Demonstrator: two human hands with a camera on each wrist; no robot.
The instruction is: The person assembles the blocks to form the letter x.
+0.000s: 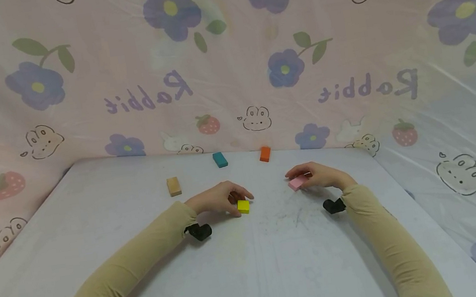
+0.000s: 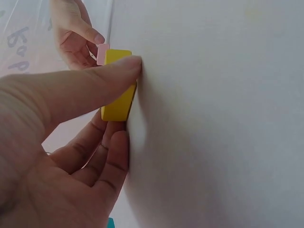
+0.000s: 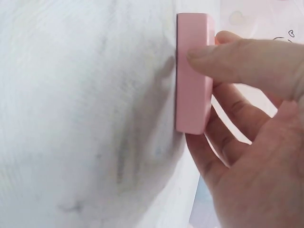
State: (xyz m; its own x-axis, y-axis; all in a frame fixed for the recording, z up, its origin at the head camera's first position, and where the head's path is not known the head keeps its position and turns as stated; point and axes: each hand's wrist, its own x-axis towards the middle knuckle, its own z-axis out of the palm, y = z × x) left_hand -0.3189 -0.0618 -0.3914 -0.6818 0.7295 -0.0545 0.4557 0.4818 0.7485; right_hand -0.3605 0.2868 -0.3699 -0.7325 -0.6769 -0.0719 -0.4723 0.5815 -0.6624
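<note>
Near the middle of the white table, my left hand (image 1: 221,198) pinches a yellow block (image 1: 243,207) between thumb and fingers. Seen from the left wrist, the thumb lies across the face of the yellow block (image 2: 118,105), low over the tabletop. To the right, my right hand (image 1: 320,176) holds a pink block (image 1: 298,182). In the right wrist view the pink block (image 3: 192,90) stands on its long narrow side, thumb against the near face and fingers behind it. A gap of bare tabletop lies between the two blocks.
A teal block (image 1: 220,160) and an orange block (image 1: 265,154) lie at the table's back edge. Left of my left hand is a wooden block (image 1: 174,186). Patterned sheeting (image 1: 227,69) hangs behind and at both sides of the table (image 1: 281,273).
</note>
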